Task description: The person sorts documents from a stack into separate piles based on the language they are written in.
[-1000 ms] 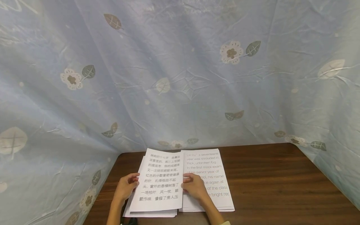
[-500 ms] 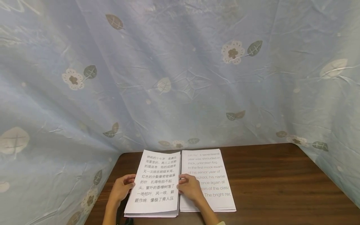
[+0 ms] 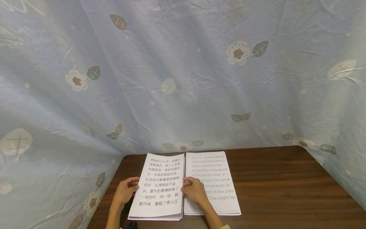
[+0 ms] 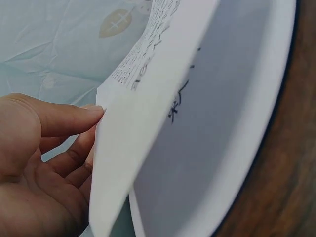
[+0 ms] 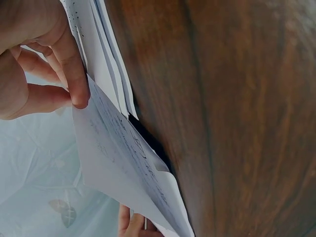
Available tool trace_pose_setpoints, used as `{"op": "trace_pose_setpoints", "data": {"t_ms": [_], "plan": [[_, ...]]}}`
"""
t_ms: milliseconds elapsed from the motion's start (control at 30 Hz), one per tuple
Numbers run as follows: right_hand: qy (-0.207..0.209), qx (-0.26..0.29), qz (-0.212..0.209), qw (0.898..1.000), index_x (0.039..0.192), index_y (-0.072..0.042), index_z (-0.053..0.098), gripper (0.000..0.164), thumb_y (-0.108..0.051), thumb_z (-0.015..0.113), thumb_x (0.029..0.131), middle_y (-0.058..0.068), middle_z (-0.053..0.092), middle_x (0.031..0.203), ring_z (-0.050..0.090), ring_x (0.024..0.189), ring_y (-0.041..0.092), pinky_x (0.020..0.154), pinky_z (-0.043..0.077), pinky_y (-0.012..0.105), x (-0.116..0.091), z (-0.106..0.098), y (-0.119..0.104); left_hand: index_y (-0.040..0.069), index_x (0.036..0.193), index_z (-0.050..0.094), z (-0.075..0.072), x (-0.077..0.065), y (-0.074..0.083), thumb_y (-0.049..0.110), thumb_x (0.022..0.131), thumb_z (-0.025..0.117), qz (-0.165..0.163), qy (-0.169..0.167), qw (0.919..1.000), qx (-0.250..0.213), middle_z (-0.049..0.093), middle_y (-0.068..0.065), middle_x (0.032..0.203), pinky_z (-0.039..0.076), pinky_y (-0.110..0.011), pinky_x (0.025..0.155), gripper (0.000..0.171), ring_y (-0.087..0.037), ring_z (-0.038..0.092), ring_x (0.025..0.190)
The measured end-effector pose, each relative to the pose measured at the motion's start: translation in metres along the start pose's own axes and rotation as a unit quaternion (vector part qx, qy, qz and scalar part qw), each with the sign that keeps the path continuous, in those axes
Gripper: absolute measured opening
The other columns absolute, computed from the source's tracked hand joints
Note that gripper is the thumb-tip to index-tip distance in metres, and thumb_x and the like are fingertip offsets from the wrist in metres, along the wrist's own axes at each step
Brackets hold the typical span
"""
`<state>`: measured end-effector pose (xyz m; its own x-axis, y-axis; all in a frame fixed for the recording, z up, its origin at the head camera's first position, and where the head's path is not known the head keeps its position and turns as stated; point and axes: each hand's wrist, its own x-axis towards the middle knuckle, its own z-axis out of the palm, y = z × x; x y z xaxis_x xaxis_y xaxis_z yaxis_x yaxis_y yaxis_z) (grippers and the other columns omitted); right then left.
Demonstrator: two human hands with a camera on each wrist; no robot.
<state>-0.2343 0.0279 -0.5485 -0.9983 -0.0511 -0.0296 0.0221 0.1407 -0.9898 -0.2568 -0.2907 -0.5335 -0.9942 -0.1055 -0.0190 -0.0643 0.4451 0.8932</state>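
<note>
A white sheet of paper (image 3: 160, 184) printed with large Chinese characters is raised over the left pile of paper (image 3: 171, 218). My left hand (image 3: 125, 190) pinches its left edge between thumb and fingers. At the opposite edge, my right hand (image 3: 195, 192) pinches the sheet too, with its wrist over the neighbouring pages. In the left wrist view the sheet (image 4: 133, 133) bows upward, and a printed page (image 4: 217, 128) shows beneath it. The right wrist view has the sheet (image 5: 113, 153) tilted above the table, edge between thumb and forefinger.
To the right lies a pile of English-printed pages (image 3: 220, 178), partly covered by my right hand. The dark wooden table (image 3: 271, 184) extends further right. A floral pale-blue curtain (image 3: 183, 79) hangs behind and at the sides. A small black object (image 3: 132, 225) sits at the front edge.
Both hands have carried the Chinese-printed sheet left and lower, so it now lines up with the left pile. Over the last half second it has hardly moved.
</note>
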Motion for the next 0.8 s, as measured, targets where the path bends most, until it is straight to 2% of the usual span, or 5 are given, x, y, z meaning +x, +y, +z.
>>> {"op": "trace_pose_setpoints", "data": {"t_ms": [300,500,633,800], "plan": [[0.004,-0.011,-0.001,1.000,0.134,0.007,0.068,0.050,0.001,0.077,0.085,0.010,0.075,0.099,0.072,0.075,0.013,0.067,0.064,0.025,0.001,-0.002,0.000,-0.011,0.132,0.066,0.003,0.001,-0.001,-0.008,0.096,0.066,0.003,0.004,1.0000,-0.002,0.072,-0.023,0.112,0.058,-0.027,0.066,0.037,-0.018,0.067,0.089],[0.009,-0.036,-0.028,0.999,0.127,0.008,0.070,0.043,0.001,0.078,0.086,0.010,0.076,0.098,0.075,0.075,0.014,0.065,0.064,0.024,0.000,-0.005,0.000,-0.012,0.132,0.066,0.004,0.001,-0.001,-0.008,0.096,0.066,0.001,0.002,1.0000,-0.006,0.071,-0.024,0.113,0.058,-0.027,0.066,0.036,-0.019,0.066,0.090],[0.025,-0.079,-0.063,0.995,0.119,0.008,0.074,0.034,-0.003,0.080,0.087,0.010,0.077,0.094,0.075,0.074,0.014,0.063,0.061,0.022,0.001,-0.011,0.000,-0.011,0.131,0.068,0.002,0.001,-0.002,-0.005,0.097,0.067,0.001,0.015,0.9998,0.015,0.072,-0.023,0.112,0.059,-0.027,0.065,0.035,-0.019,0.068,0.088],[0.034,-0.088,-0.068,0.993,0.117,0.008,0.074,0.032,-0.005,0.080,0.088,0.011,0.076,0.093,0.074,0.073,0.014,0.062,0.061,0.021,0.002,-0.018,0.000,-0.009,0.131,0.069,-0.003,0.000,-0.001,0.004,0.100,0.070,-0.004,0.030,0.9988,0.040,0.074,-0.022,0.113,0.061,-0.027,0.066,0.034,-0.021,0.071,0.089]]}}
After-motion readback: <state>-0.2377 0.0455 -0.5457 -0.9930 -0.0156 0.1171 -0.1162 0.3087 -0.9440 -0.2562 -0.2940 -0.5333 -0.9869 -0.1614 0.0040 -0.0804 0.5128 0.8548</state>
